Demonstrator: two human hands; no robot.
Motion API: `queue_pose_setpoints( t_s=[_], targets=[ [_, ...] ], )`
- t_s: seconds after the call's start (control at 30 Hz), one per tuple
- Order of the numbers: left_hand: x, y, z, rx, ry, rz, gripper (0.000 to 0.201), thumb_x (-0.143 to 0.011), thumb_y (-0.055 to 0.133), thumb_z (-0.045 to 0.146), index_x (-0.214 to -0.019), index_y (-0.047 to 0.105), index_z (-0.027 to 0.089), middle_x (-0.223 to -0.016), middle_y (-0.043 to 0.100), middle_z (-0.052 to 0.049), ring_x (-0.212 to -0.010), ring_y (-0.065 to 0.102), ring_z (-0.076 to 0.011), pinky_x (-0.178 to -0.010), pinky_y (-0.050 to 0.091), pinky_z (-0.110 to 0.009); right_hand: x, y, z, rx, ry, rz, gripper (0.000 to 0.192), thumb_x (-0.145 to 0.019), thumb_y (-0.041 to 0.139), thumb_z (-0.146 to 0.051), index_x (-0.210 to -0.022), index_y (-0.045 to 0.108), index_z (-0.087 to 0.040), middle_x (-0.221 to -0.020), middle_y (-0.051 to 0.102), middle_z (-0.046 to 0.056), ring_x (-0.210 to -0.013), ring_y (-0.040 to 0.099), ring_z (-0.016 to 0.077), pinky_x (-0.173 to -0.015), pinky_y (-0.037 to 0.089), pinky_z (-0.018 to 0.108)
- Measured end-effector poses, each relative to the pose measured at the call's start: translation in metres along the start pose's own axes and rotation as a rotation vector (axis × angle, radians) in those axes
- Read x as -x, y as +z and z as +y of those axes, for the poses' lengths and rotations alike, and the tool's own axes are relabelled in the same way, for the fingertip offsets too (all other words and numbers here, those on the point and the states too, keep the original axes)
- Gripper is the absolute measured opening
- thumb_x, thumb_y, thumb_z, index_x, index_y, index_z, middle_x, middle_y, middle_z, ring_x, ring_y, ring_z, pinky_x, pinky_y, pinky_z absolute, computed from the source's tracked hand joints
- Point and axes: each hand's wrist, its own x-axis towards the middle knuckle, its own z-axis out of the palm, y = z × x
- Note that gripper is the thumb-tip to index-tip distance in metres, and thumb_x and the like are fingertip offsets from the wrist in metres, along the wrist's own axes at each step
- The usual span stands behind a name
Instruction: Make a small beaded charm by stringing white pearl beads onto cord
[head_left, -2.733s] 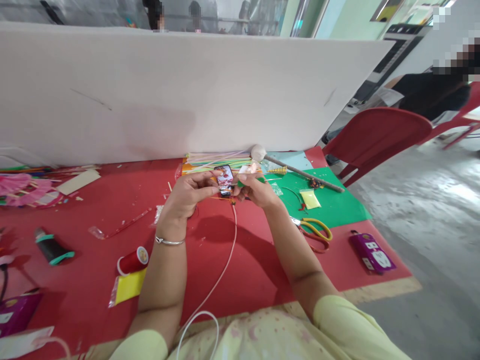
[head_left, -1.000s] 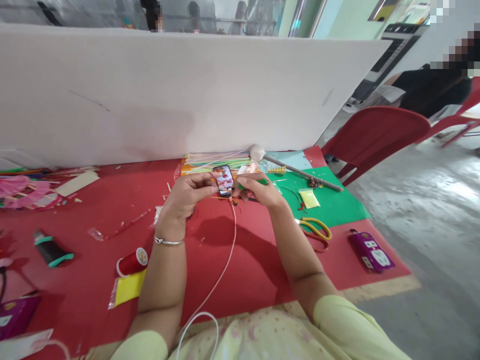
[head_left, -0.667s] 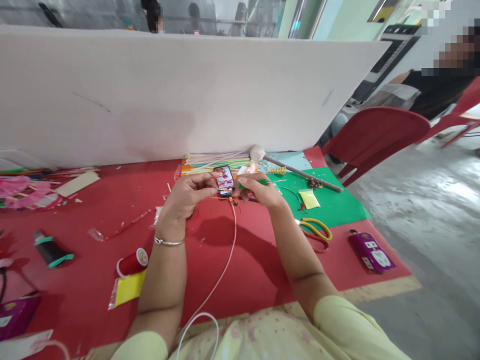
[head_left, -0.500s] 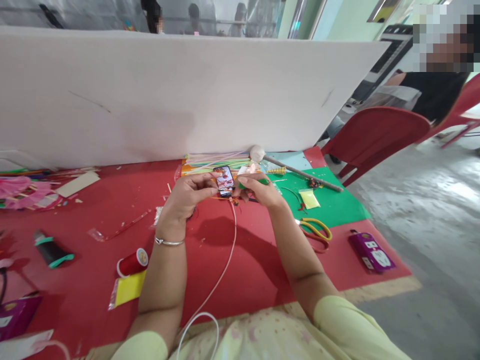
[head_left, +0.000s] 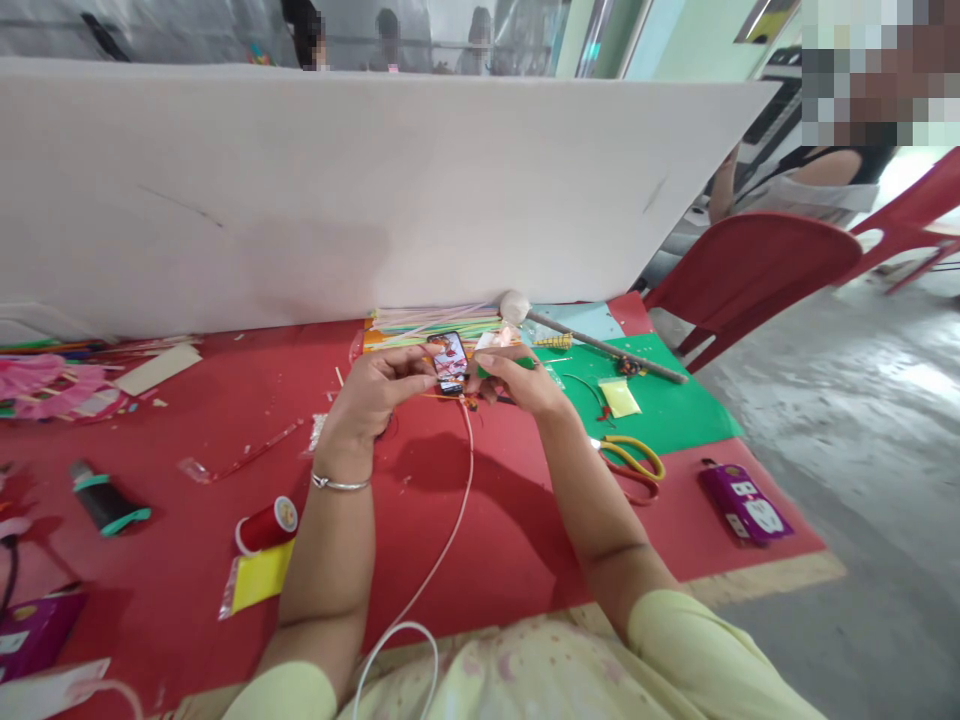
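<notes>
White board [head_left: 360, 190] stands upright along the far edge of a work surface covered in red felt [head_left: 187, 440], with grey concrete floor [head_left: 862, 450] to the right and a red plastic chair [head_left: 750, 270] beyond the surface's far right corner; another person in a dark top sits behind that chair. On the right part of the surface lies a green sheet [head_left: 667, 410], and across its far edge rests a long stick with a pale ball end [head_left: 517, 305]. Flat against the foot of the board lies a bundle of thin coloured straws [head_left: 435, 322]. Both of the person's forearms reach out from yellow sleeves toward the middle of the surface. The left hand [head_left: 371, 395], a bangle on its wrist, is curled with thumb and forefinger pinched together beside a phone [head_left: 450, 362] that lies on the felt showing a lit picture; what the fingertips grip is too small to tell. The right hand [head_left: 521, 382] is closed around a small green piece [head_left: 517, 364], just right of the phone, with a tiny reddish bit below the two hands. A white cable [head_left: 442, 540] runs from the phone back toward the person's body. Near the right forearm lie yellow-handled pliers [head_left: 634, 458], and further right a purple packet [head_left: 746, 503]. A small yellow packet [head_left: 619, 397] sits on the green sheet. Left of the left forearm lie a red thread spool [head_left: 266, 523], a yellow sachet [head_left: 255, 578] and a black roll with teal bands [head_left: 105, 498]. Pink scraps [head_left: 45, 385] lie at the far left.
</notes>
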Motion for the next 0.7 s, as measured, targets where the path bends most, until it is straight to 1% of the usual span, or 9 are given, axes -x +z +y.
queue_pose_setpoints(
  t_s=[0.23,0.43,0.7],
  targets=[
    [-0.0001,0.0002,-0.0008,0.005,-0.005,0.005,0.044,-0.067,0.084,0.026,-0.110,0.080,0.017,-0.080,0.071,-0.005,-0.065,0.057,-0.0131,-0.059,0.042,-0.025,0.0004,0.0004,0.0000,0.021,0.005,0.017,0.043,-0.093,0.062,-0.049,-0.072,0.074,-0.013,-0.074,0.075,0.006,-0.046,0.057,0.0081,-0.048,0.045,0.022],
    [0.0005,0.0001,-0.0001,-0.005,-0.003,-0.001,0.042,-0.069,0.083,0.026,-0.110,0.080,0.017,-0.079,0.071,-0.005,-0.065,0.056,-0.0122,-0.060,0.041,-0.025,0.0004,-0.0002,-0.0011,0.005,-0.004,-0.005,0.042,-0.093,0.061,-0.047,-0.073,0.074,-0.013,-0.073,0.074,0.005,-0.048,0.057,0.0084,-0.049,0.045,0.022],
    [-0.0003,-0.0002,-0.0001,-0.002,-0.005,-0.002,0.042,-0.067,0.084,0.025,-0.109,0.080,0.017,-0.080,0.071,-0.005,-0.066,0.057,-0.0125,-0.060,0.043,-0.025,0.0008,-0.0018,-0.0017,0.002,0.003,-0.037,0.043,-0.093,0.061,-0.049,-0.073,0.073,-0.013,-0.074,0.074,0.005,-0.049,0.057,0.0084,-0.050,0.047,0.022]
  ],
)
